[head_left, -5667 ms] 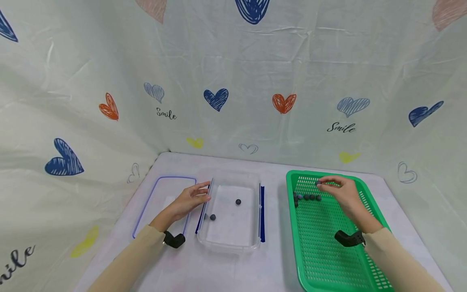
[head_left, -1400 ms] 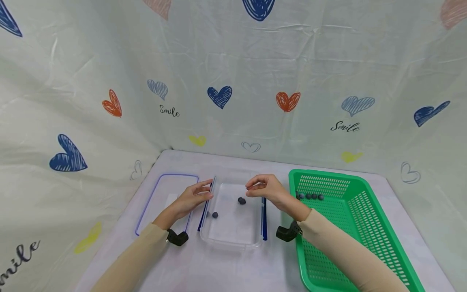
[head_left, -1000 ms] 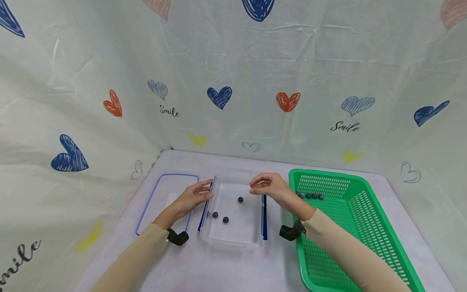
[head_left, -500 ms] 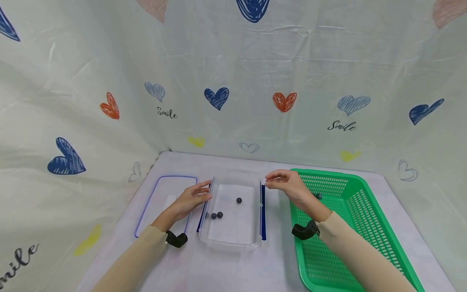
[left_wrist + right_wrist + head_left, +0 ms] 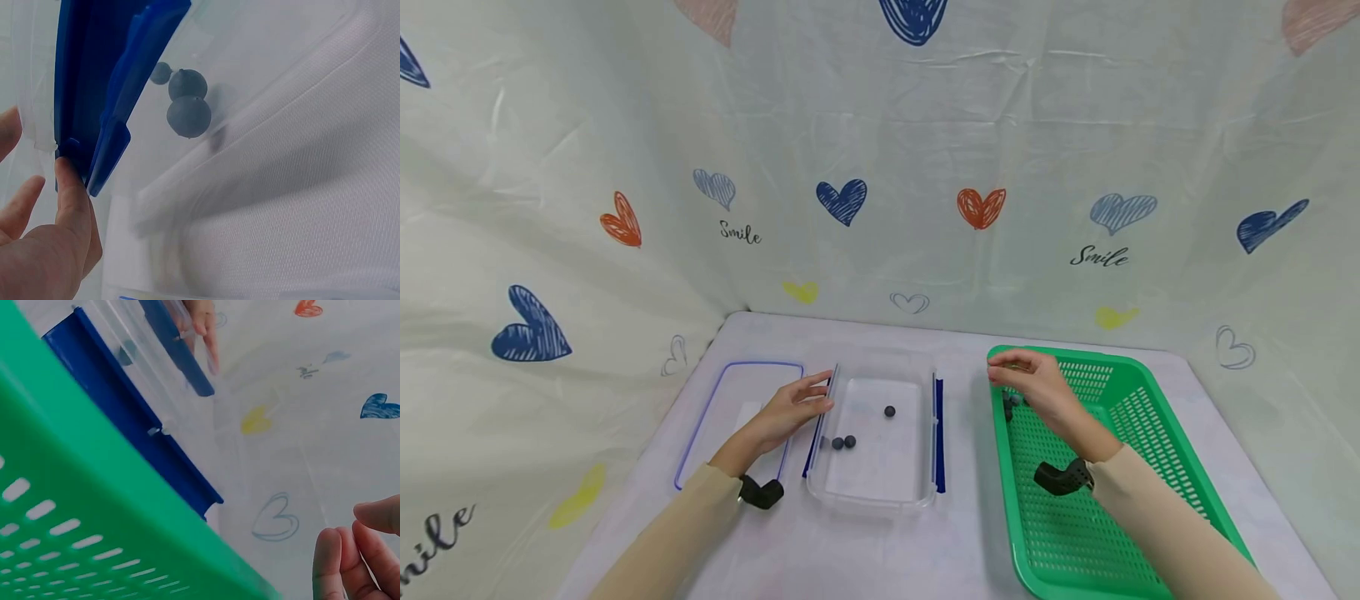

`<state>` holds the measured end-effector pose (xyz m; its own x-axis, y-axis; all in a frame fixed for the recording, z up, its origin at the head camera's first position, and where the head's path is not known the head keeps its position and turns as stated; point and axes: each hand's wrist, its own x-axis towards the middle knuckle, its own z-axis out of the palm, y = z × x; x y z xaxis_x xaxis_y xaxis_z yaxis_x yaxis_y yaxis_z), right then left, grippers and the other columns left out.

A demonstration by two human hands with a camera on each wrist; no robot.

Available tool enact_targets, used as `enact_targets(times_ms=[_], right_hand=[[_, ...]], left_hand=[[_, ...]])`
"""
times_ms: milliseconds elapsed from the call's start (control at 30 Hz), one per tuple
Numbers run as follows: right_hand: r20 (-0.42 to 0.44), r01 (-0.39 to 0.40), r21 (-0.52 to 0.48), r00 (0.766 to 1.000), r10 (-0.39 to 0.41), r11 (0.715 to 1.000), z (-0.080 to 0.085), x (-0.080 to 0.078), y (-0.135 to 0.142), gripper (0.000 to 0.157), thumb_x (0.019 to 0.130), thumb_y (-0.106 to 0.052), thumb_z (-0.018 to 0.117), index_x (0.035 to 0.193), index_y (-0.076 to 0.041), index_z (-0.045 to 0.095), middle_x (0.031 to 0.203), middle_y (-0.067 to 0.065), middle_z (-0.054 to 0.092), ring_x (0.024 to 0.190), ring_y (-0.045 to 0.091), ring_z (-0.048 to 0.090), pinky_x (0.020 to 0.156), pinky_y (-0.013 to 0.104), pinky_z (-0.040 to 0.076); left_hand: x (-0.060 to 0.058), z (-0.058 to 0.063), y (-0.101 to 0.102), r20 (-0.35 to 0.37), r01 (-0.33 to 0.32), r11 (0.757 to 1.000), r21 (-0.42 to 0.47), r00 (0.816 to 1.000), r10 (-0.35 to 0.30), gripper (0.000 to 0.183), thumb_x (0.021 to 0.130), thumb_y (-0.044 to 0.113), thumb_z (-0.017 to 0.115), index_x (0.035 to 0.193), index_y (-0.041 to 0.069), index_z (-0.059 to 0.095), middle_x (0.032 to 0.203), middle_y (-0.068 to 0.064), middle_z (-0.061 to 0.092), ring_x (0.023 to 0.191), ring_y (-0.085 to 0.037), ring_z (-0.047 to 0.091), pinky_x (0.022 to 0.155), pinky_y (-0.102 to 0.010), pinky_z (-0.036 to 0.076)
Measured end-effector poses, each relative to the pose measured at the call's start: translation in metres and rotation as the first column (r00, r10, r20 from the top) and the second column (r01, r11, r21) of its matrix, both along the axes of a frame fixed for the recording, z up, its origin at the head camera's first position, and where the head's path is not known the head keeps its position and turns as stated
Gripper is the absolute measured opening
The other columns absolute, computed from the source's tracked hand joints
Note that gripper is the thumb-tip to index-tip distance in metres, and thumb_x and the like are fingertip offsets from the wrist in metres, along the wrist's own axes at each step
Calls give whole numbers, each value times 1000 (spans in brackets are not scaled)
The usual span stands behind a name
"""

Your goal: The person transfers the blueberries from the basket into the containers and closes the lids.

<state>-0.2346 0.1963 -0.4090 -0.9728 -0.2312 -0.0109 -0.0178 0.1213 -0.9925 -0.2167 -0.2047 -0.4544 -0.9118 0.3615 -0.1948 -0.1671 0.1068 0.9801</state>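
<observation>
Three small dark balls lie in a clear plastic box: one ball (image 5: pixel 890 412) near the middle, the other two side by side toward the left wall. My left hand (image 5: pixel 793 410) rests its fingertips on the left side of the box (image 5: pixel 872 502). In the left wrist view its fingers touch the blue side latch (image 5: pixel 122 75), and two balls (image 5: pixel 189 117) show through the plastic. Over the left rim of the green basket (image 5: pixel 1011 508) is my right hand (image 5: pixel 1037 387), fingers loosely bent and holding nothing visible. Several dark balls (image 5: pixel 1008 408) in the basket's far left corner are partly hidden beneath it.
A clear lid with a blue edge (image 5: pixel 718 387) lies flat left of the box. Another blue latch (image 5: pixel 940 437) hangs on the box's right side. Behind the table (image 5: pixel 955 550) stands a curtain (image 5: pixel 910 125) printed with hearts.
The right hand, which earlier held a ball over the basket, went to the box and let it go. That ball rolled left beside another. The right hand then moved back right; the left stayed.
</observation>
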Motion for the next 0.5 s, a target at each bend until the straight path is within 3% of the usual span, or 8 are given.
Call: enact_targets(times_ms=[133,233,400,500], right_hand=[[-6,15,40,1000,-15,999,-6,1,12,44,86,-18,65,115,12,53,108,23,59,96,33,59,84,34,48],[-2,27,80,1000,-27,996,-11,2,19,46,86,-20,66,116,12,53,116,24,55,97,28,60,82,31,48],[-12,55,125,998,-53,991,-24,3,27,47,83,-21,69,114,12,54,118,23,53,91,14,61,82,34,47],[-30,70,153,997,-66,986,-33,2,31,45,82,-21,70,111,11,57,111,22,59,91,15,62,86,41,46]], left_hand=[[0,0,0,3,-4,1000,1,1000,4,64,89,13,62,144,9,30,141,-24,29,129,-34,31,104,-47,27],[1,0,0,7,-6,1000,-1,1000,6,64,89,13,62,144,9,30,141,-24,29,128,-34,31,104,-46,27],[1,1,0,7,-7,1000,-3,1000,7,64,89,13,62,144,9,30,141,-23,29,129,-34,30,104,-46,27],[1,2,1,10,-9,1000,-6,1000,9,64,89,13,62,144,10,30,141,-23,29,129,-33,30,104,-46,27]])
